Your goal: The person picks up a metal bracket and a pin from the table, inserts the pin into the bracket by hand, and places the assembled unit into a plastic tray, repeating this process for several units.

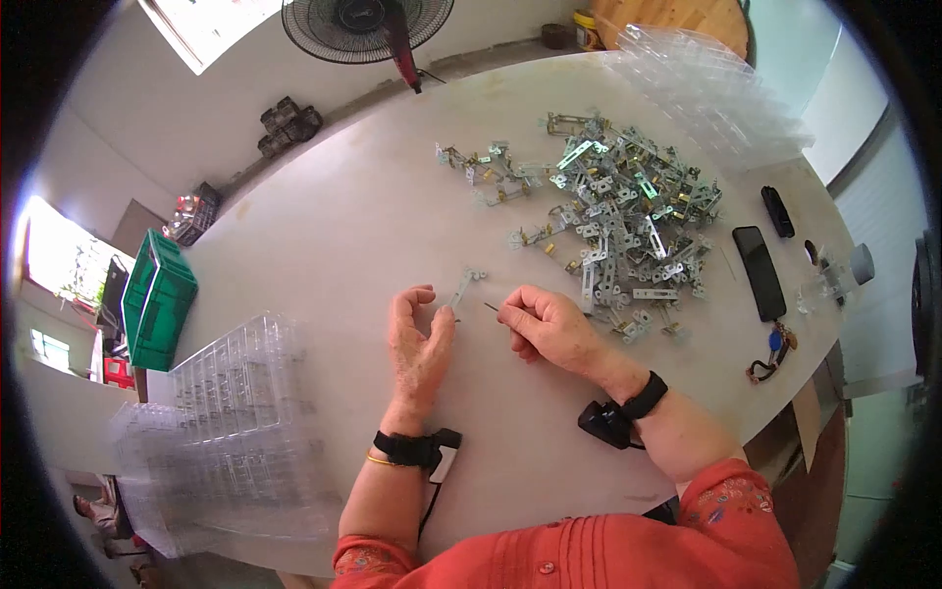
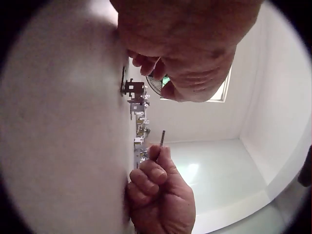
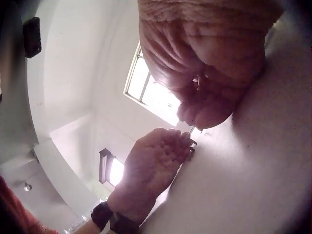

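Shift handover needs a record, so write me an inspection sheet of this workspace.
Surface: pale table, a few faint stains.
Job's things: pile of metal brackets right of centre; single bracket lying apart; thin metal rod.
Clutter: smartphone and keys at the right; clear plastic trays stacked at the left, further clear trays far right.
Hands: left hand open by the single bracket, contact unclear; right hand pinches the rod.
Cables: black cable at the left wrist camera.
Surroundings: fan beyond the far edge, green crate at the left.
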Motion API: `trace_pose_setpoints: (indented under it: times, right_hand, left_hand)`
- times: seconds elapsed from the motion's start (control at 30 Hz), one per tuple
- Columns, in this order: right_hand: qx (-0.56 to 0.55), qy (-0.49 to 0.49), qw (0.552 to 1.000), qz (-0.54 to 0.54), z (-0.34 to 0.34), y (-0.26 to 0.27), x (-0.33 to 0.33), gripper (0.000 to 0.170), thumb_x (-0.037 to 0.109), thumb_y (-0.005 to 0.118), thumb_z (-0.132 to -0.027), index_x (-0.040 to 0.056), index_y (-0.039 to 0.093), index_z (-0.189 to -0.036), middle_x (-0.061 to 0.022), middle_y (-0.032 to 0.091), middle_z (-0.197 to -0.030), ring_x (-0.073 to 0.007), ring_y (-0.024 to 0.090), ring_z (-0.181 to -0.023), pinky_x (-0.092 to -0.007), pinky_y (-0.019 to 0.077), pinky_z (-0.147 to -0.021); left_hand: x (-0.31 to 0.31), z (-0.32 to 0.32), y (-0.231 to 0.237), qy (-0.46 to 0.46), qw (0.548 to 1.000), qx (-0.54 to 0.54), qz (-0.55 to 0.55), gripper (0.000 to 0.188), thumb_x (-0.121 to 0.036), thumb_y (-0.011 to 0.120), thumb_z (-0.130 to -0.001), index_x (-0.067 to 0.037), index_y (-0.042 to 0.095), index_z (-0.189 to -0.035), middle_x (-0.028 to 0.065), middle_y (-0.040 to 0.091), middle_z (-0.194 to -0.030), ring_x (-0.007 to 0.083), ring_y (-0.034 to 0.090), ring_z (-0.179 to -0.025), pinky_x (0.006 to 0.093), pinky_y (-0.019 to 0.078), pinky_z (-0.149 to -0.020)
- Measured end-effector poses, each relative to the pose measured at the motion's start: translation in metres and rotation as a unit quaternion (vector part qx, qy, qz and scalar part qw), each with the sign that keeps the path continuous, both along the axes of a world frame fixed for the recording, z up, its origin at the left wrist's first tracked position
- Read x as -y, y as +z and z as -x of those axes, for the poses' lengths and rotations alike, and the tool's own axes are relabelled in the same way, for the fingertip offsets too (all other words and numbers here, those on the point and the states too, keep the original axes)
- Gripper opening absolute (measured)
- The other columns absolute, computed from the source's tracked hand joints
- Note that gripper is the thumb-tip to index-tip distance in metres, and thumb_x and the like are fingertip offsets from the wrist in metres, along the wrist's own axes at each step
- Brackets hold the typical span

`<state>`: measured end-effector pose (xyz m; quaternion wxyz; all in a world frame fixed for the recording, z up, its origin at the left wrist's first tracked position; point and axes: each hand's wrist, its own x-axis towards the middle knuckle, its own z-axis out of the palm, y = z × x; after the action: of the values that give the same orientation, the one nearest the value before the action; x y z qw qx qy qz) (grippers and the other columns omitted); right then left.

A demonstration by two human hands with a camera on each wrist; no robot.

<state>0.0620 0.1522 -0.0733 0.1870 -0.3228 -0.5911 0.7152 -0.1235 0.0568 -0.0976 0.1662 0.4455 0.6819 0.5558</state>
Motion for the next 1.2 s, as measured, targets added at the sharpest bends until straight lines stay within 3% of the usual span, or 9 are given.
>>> trace_pose_setpoints:
  times: [0.1, 0.17, 0.23, 0.33, 0.4, 0.5, 0.67, 0.77, 1.2]
  right_hand:
    - [-0.003, -0.001, 1.0, -0.001, 0.001, -0.001, 0.0, 0.02, 0.025, 0.058, -0.099, 0.0051, 0.06, -0.096, -0.0011, 0.061, -0.069, -0.0079, 0.057, -0.059, -0.0248, 0.0487, -0.053]
    - [-0.011, 0.005, 1.0, -0.001, -0.001, -0.001, 0.002, 0.02, 0.025, 0.057, -0.099, 0.005, 0.06, -0.096, -0.0012, 0.061, -0.069, -0.008, 0.057, -0.058, -0.025, 0.0487, -0.053]
    - [0.012, 0.003, 1.0, -0.02, -0.003, 0.005, 0.002, 0.021, 0.026, 0.056, -0.1, 0.0049, 0.06, -0.096, -0.0016, 0.061, -0.069, -0.0084, 0.057, -0.057, -0.0253, 0.0487, -0.052]
    - [0.024, -0.006, 0.999, -0.023, -0.002, 0.003, -0.001, 0.022, 0.025, 0.054, -0.101, 0.0052, 0.059, -0.095, -0.0008, 0.058, -0.067, -0.0089, 0.057, -0.056, -0.026, 0.0488, -0.05]
    - [0.026, -0.001, 1.0, -0.007, 0.004, -0.001, 0.0, 0.021, 0.025, 0.054, -0.101, 0.0055, 0.059, -0.094, -0.0003, 0.057, -0.067, -0.0091, 0.056, -0.056, -0.0264, 0.0487, -0.049]
    - [-0.032, -0.01, 0.999, 0.016, -0.004, -0.005, -0.008, 0.02, 0.024, 0.053, -0.102, 0.0063, 0.057, -0.094, 0.0003, 0.055, -0.066, -0.0095, 0.054, -0.054, -0.0266, 0.0487, -0.048]
    - [-0.018, -0.016, 1.0, 0.009, 0.0, -0.01, -0.009, 0.019, 0.025, 0.055, -0.102, 0.0076, 0.056, -0.094, 0.0006, 0.055, -0.065, -0.0089, 0.052, -0.053, -0.0254, 0.0474, -0.047]
    - [-0.026, -0.013, 1.0, 0.01, 0.0, -0.012, -0.008, 0.019, 0.026, 0.054, -0.102, 0.0085, 0.056, -0.093, 0.0013, 0.054, -0.065, -0.0082, 0.051, -0.052, -0.0248, 0.0458, -0.047]
    - [-0.003, -0.002, 0.999, -0.047, 0.001, -0.008, -0.007, 0.02, 0.026, 0.054, -0.102, 0.0092, 0.055, -0.092, 0.0031, 0.051, -0.066, -0.007, 0.048, -0.052, -0.0237, 0.0438, -0.048]
  left_hand:
    - [0.0, 0.005, -0.006, 0.016, 0.998, 0.063, 0.012, 0.023, -0.007, 0.06, -0.089, -0.001, 0.055, -0.11, 0.013, 0.059, -0.121, 0.019, 0.055, -0.108, 0.0338, 0.0449, -0.096]
    - [0.001, 0.002, -0.005, 0.016, 0.989, 0.143, -0.02, 0.017, -0.009, 0.057, -0.095, -0.002, 0.056, -0.111, 0.0058, 0.057, -0.114, 0.0104, 0.052, -0.098, 0.027, 0.047, -0.087]
    - [0.001, -0.004, 0.005, -0.006, 0.975, 0.224, -0.01, 0.017, -0.009, 0.055, -0.096, -0.002, 0.057, -0.111, 0.0037, 0.057, -0.105, 0.0102, 0.052, -0.094, 0.0273, 0.0483, -0.083]
    - [0.001, 0.006, -0.009, 0.06, 0.998, 0.006, 0.032, 0.022, -0.013, 0.056, -0.096, 0.0, 0.057, -0.114, 0.0041, 0.058, -0.102, 0.0107, 0.054, -0.095, 0.0288, 0.0485, -0.084]
    - [-0.003, -0.001, -0.005, 0.04, 0.99, 0.133, -0.005, 0.024, -0.015, 0.057, -0.096, 0.002, 0.057, -0.113, 0.0051, 0.059, -0.103, 0.0113, 0.055, -0.096, 0.028, 0.0477, -0.086]
    - [-0.008, -0.006, 0.006, 0.043, 0.986, 0.161, 0.026, 0.027, -0.019, 0.059, -0.095, 0.002, 0.058, -0.112, 0.0065, 0.059, -0.102, 0.0123, 0.056, -0.096, 0.0278, 0.0478, -0.085]
    - [-0.019, -0.005, 0.013, 0.083, 0.989, 0.092, 0.083, 0.034, -0.026, 0.061, -0.093, 0.004, 0.057, -0.108, 0.011, 0.06, -0.101, 0.0153, 0.057, -0.091, 0.031, 0.049, -0.08]
    - [-0.025, -0.005, 0.015, 0.096, 0.991, 0.009, 0.096, 0.039, -0.031, 0.06, -0.092, 0.005, 0.057, -0.107, 0.018, 0.061, -0.097, 0.0242, 0.058, -0.087, 0.0376, 0.0495, -0.08]
    - [-0.032, 0.007, -0.003, 0.103, 0.989, 0.095, 0.046, 0.025, -0.023, 0.058, -0.095, 0.002, 0.06, -0.098, 0.0097, 0.059, -0.087, 0.0169, 0.055, -0.081, 0.0334, 0.0489, -0.074]
